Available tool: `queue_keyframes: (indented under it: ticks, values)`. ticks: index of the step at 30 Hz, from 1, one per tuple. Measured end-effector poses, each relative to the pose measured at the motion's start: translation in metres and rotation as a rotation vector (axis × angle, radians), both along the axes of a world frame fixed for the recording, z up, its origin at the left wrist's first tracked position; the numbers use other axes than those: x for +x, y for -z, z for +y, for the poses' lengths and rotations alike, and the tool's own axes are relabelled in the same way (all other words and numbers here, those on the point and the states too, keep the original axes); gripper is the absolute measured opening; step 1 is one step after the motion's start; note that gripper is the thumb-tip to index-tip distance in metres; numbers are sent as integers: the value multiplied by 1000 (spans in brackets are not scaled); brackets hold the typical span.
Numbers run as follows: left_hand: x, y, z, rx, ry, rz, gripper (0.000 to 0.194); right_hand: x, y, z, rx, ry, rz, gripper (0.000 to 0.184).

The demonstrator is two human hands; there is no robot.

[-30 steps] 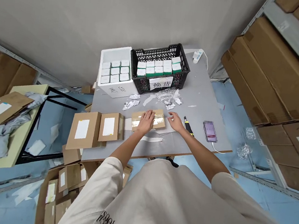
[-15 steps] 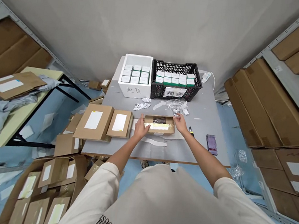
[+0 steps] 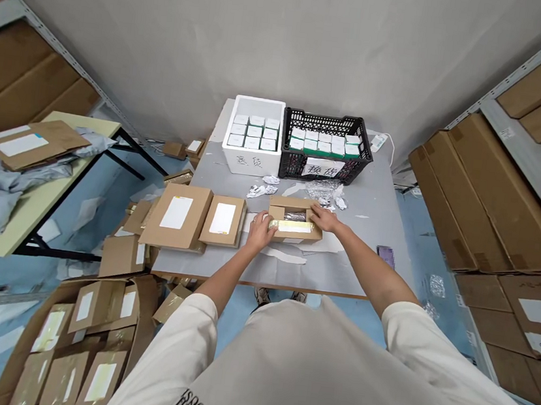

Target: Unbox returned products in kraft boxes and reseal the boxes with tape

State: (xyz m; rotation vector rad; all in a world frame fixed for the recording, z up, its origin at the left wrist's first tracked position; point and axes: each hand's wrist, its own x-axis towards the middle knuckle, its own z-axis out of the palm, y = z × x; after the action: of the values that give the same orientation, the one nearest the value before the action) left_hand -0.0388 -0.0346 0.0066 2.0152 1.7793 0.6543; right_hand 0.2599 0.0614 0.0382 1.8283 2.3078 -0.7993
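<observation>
Head view: the small cardboard box (image 3: 295, 234) is open on the table (image 3: 331, 272), its long axis running left-right, opening up. Left hand (image 3: 262, 230) grips its left end, right hand (image 3: 324, 218) holds the far right corner. Both arms reach forward, angled inward, fingers curled over the edges.
</observation>
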Motion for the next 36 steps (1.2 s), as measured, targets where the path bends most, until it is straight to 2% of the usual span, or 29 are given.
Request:
queue_keyframes:
  ticks: [4, 7, 10, 11, 14, 17, 20, 23, 26, 29, 32, 36]
  values:
    - [3, -19, -6, 59, -5, -27, 22, 2, 0, 7, -46, 9, 32, 70]
    - [3, -28, -12, 37, 107, -17, 24, 3, 1, 6, -39, 17, 42, 73]
    - [2, -32, -17, -20, 277, 49, 13, 0, 2, -1, -24, 9, 8, 81]
    - [2, -32, -18, -25, 340, 85, 19, -2, 3, -4, -18, 7, -5, 83]
    - [9, -30, -15, 3, 511, 207, 58, -11, 2, -13, 6, 16, -35, 91]
    - [20, -30, -9, -11, 579, 306, 77, -19, 0, -19, 23, 33, -57, 96]
    - [23, -35, -9, -36, 536, 348, 80, -23, -1, -22, 20, 41, -82, 96]
    - [13, -42, -18, -6, 447, 347, 82, -24, -1, -23, 17, 38, -81, 97]
    - [-6, -45, -29, 29, 284, 335, 85, -23, 0, -22, 33, 37, -66, 94]
    - [-21, -42, -29, 17, 150, 344, 90, -22, 2, -21, 61, 27, -58, 91]
    - [-27, -35, -13, -77, 169, 344, 99, -21, 2, -20, 73, 0, -49, 90]
    - [-20, -33, 24, -186, 267, 324, 123, -16, -3, -18, 40, -14, -22, 93]
